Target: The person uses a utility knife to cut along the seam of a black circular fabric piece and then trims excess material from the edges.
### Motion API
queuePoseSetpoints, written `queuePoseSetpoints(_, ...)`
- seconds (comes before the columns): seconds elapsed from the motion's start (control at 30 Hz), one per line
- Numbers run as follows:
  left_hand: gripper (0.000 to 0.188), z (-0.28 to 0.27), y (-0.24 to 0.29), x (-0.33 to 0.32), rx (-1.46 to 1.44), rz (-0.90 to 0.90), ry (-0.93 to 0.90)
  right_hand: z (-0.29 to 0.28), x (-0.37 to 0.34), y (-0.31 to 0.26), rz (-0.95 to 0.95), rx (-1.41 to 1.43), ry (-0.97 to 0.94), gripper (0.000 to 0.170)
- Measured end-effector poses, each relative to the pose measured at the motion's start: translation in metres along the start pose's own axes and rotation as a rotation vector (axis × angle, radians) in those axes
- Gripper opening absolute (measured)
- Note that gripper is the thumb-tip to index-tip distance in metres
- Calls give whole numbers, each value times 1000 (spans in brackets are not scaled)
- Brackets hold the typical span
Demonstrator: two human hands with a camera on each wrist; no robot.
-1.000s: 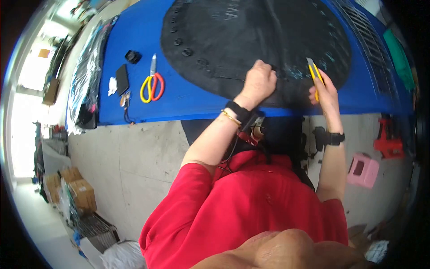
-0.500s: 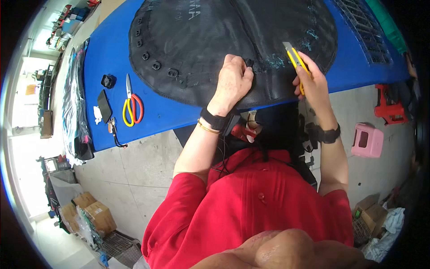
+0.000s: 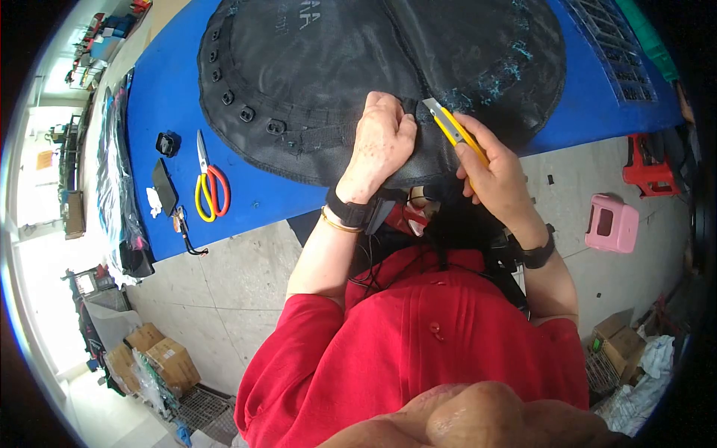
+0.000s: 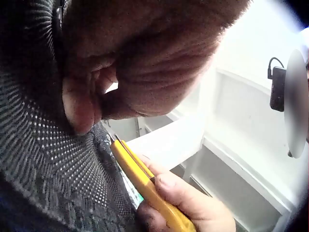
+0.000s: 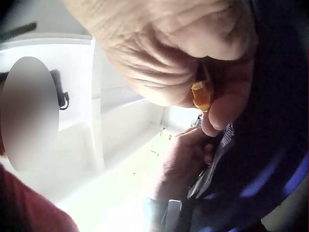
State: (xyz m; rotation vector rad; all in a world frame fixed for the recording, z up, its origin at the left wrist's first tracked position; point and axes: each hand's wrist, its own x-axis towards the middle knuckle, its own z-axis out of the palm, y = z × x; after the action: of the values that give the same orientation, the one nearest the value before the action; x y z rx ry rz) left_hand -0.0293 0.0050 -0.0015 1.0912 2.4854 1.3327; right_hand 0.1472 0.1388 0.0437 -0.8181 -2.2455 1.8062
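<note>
A large round black mesh cover (image 3: 328,67) lies over the near part of the blue table, with a seam down its middle. My left hand (image 3: 381,142) pinches the cover beside this seam, its fingers curled. In my right hand (image 3: 493,168) is a yellow utility knife (image 3: 467,145), gripped with the blade out and pointing at the seam. The blade tip is right by the left fingertips. The left wrist view shows the knife (image 4: 149,191) below the left hand, close to the mesh. Seen from the right wrist, its yellow end (image 5: 200,96) sticks out of the palm.
Scissors (image 3: 213,190) with red and yellow handles lie at the left, near a dark phone-like slab (image 3: 163,187), keys (image 3: 179,222) and a small black object (image 3: 167,144). Black buckles (image 3: 246,113) line the cover's left edge. A wire rack (image 3: 612,56) is at the right.
My right hand has brought the knife leftward to the seam beside the left hand. The left hand stays on the cover, while the head view has shifted.
</note>
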Motion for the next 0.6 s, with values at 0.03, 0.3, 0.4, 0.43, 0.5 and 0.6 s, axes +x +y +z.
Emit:
queuePoseSetpoints(0.03,16,0,0,0,2,1,-2,2,1,-1,-1,6,-1,47)
queuePoseSetpoints(0.3,17,1,-1,-2,-19,11,15,6,6,-1,15,-7,-2,46)
queuePoseSetpoints(0.4,17,-1,3,-2,-31,-9,7,8,6,1,3,15,-6,46)
queuePoseSetpoints(0.43,17,-1,3,-2,-28,-10,6,8,6,0,18,11,-10,46)
queuePoseSetpoints(0.5,16,-1,3,-2,-29,-19,7,8,5,-4,49,2,-17,46)
queuePoseSetpoints(0.6,16,0,0,-2,-22,24,17,9,3,-12,69,3,-22,46)
